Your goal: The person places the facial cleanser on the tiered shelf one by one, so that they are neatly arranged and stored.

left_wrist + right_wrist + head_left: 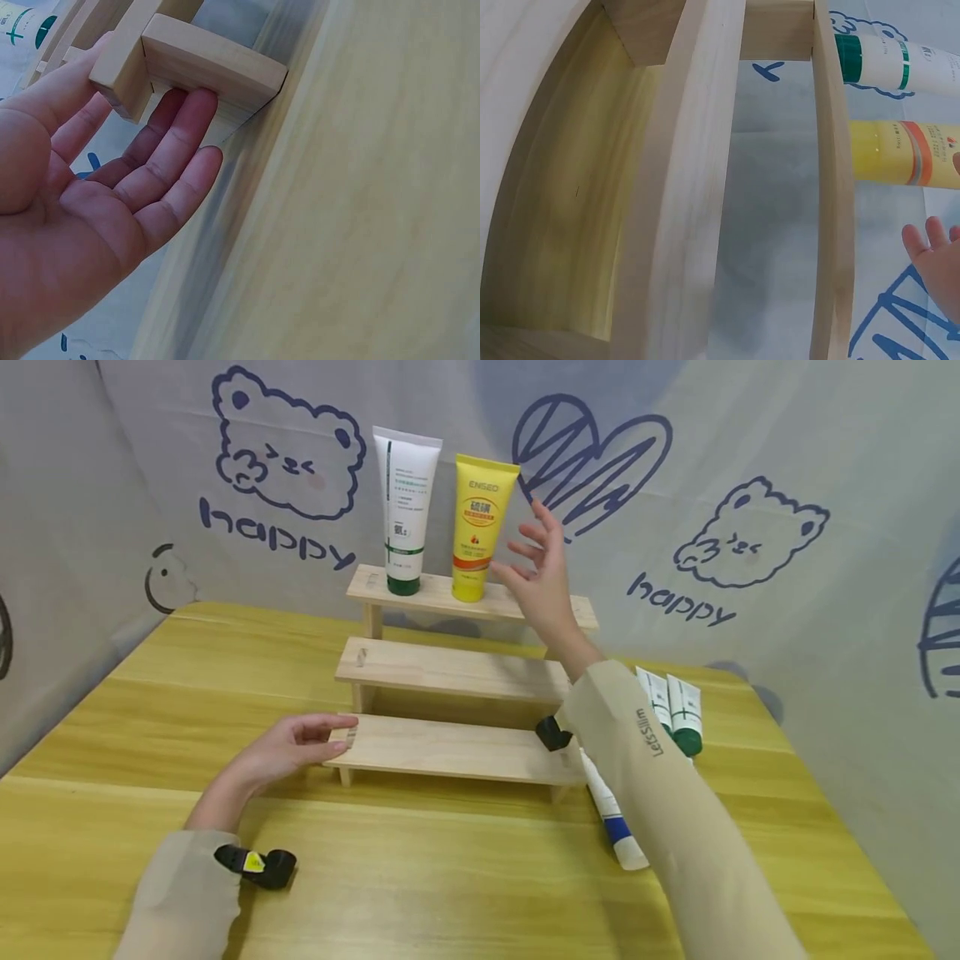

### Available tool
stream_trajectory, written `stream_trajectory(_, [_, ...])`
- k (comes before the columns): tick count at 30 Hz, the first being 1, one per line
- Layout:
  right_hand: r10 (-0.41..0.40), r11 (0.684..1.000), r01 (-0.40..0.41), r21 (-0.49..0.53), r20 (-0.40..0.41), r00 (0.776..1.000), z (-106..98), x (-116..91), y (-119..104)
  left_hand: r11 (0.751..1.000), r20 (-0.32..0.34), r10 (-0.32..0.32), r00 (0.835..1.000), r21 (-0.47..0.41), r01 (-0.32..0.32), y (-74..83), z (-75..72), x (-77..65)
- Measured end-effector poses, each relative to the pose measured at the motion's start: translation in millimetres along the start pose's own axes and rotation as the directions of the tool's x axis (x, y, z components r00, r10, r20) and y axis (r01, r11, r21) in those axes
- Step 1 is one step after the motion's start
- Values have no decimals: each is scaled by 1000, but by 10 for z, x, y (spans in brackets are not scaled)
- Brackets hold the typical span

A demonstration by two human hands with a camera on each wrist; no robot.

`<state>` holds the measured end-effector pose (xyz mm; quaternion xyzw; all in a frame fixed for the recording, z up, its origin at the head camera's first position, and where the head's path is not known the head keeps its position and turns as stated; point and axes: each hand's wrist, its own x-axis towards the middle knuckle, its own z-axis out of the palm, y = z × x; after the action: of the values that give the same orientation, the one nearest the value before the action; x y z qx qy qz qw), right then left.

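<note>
A three-step wooden display stand stands on the table. My left hand holds the left end of its lowest step, thumb and forefinger at the board's end. In the left wrist view, the other fingers reach beneath the board beside the leg. On the top step a yellow tube and a white tube with a green cap stand upright on their caps. Beside the yellow tube is my right hand, fingers spread and raised, the thumb tip at the tube's lower right edge.
Two white tubes with green caps lie right of the stand, partly behind my right sleeve. Nearer, a white tube with a blue band lies by the stand's right end. A printed cloth hangs close behind the top step.
</note>
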<state>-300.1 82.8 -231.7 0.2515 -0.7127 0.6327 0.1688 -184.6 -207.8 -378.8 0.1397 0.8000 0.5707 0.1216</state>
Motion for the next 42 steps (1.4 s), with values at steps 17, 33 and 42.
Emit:
stream_trajectory(17, [60, 997, -62, -42, -61, 996, -337, -225, -48, 1000, 13, -1, 1000, 3, 1, 21, -1, -11])
stream_trajectory(33, [98, 987, -106, -124, -72, 993, -658, -598, -17, 1000, 16, -2, 1000, 6, 2, 17, 9, -15])
stream_trajectory(42, [43, 994, -51, -95, -81, 996, -844, -908, 51, 1000, 26, 0, 1000, -2, 0, 25, 10, -11])
